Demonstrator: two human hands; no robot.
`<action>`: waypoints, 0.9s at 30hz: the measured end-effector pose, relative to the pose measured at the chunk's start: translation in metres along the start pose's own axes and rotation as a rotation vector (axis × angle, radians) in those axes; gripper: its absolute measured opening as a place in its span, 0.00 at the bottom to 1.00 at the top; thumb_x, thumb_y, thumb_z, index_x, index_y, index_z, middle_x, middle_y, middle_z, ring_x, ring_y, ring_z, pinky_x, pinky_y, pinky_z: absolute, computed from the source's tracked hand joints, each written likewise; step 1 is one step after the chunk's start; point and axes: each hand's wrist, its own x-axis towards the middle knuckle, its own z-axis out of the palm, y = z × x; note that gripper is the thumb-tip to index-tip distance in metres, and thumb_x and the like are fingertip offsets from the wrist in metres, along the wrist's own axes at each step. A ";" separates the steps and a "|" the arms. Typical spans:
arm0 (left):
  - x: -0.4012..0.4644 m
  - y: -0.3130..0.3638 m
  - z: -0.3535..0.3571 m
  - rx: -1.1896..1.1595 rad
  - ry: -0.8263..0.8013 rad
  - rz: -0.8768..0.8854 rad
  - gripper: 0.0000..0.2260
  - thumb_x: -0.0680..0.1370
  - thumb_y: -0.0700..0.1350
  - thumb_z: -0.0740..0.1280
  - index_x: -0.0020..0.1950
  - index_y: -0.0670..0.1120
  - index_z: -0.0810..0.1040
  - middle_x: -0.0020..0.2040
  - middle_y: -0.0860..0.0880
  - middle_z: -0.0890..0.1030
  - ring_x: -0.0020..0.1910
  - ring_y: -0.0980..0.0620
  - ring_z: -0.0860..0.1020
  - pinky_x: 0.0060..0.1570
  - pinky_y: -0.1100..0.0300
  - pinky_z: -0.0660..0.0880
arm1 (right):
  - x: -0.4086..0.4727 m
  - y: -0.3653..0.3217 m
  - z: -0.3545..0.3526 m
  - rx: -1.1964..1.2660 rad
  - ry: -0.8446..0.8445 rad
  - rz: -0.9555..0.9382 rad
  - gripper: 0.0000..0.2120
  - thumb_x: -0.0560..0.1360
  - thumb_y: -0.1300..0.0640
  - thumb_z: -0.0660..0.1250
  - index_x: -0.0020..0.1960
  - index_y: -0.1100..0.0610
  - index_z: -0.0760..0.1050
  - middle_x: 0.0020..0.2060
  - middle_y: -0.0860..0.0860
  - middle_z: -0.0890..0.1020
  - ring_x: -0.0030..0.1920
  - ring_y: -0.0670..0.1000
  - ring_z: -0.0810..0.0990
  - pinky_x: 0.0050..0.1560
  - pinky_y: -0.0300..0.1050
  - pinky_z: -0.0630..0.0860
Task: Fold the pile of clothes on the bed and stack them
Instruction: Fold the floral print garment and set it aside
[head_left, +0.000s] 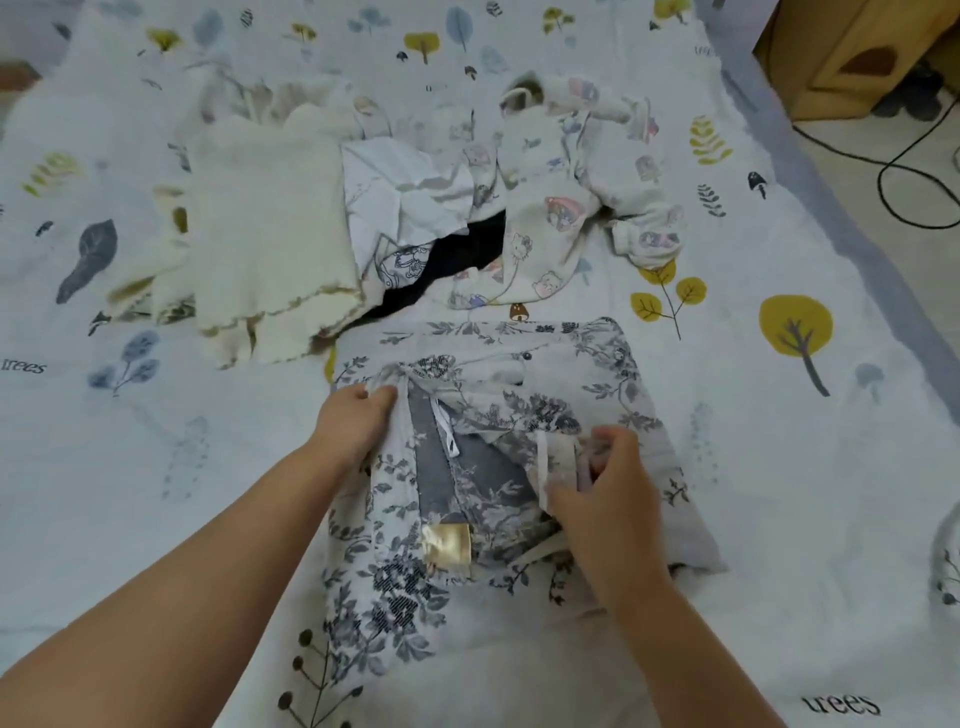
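Note:
A white garment with a grey-blue floral print (597, 384) lies partly folded on the bed in front of me. My left hand (353, 421) pinches its left edge near the collar. My right hand (602, 483) grips a bunched fold at its middle right. A gold label (449, 545) shows on the inner side. Behind it lies the pile: a cream knit piece (265, 228), a white printed shirt (400, 197), something black (462, 260), and a cartoon-print top (561, 208).
The bed sheet (779, 415) is white with tree and leaf prints. Its right edge runs diagonally at the upper right, where a wooden box (852, 57) and a black cable (893, 166) lie on the floor.

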 end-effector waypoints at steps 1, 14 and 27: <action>-0.001 0.001 -0.002 0.060 0.061 0.032 0.13 0.78 0.48 0.62 0.35 0.43 0.68 0.32 0.45 0.72 0.32 0.46 0.71 0.33 0.58 0.66 | -0.001 -0.006 0.002 0.068 0.075 -0.030 0.23 0.72 0.63 0.70 0.63 0.54 0.67 0.44 0.50 0.79 0.38 0.44 0.75 0.38 0.33 0.72; -0.017 0.025 -0.003 -0.212 -0.256 0.005 0.09 0.76 0.36 0.67 0.55 0.40 0.74 0.46 0.41 0.82 0.40 0.45 0.80 0.41 0.53 0.79 | -0.028 -0.008 0.039 -0.358 -0.584 -0.749 0.28 0.73 0.63 0.60 0.72 0.49 0.63 0.35 0.51 0.81 0.32 0.45 0.76 0.33 0.37 0.78; -0.047 0.023 0.032 0.481 0.397 0.954 0.22 0.71 0.36 0.58 0.66 0.40 0.70 0.68 0.37 0.68 0.68 0.41 0.64 0.68 0.47 0.58 | 0.024 0.001 0.026 -0.646 -0.161 -0.401 0.26 0.77 0.48 0.48 0.72 0.54 0.64 0.73 0.57 0.62 0.74 0.60 0.57 0.72 0.63 0.53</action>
